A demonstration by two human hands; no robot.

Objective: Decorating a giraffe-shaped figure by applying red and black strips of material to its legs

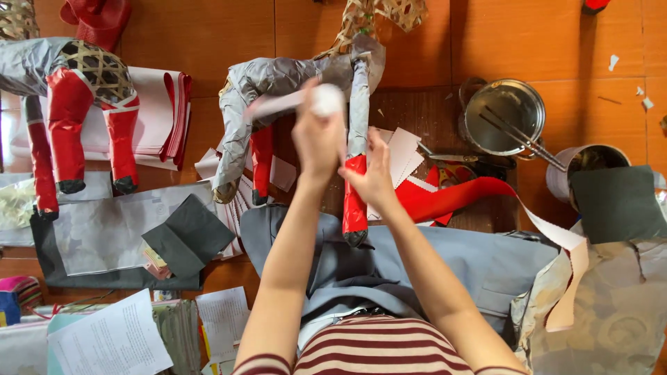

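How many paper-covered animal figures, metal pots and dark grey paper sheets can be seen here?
Animal figures: 2, one at left, one at the hands
Metal pots: 1
Dark grey sheets: 2, one left, one right
Total: 5

A paper horse figure (pixel 299 104) stands on the floor (pixel 431 42), middle. A second horse figure (pixel 69 104) stands to its left, over a paper stack (pixel 156 118). To the right sits a metal bowl (pixel 504 114) holding chopsticks (pixel 524 135); a cup (pixel 580 170) stands just right of it.
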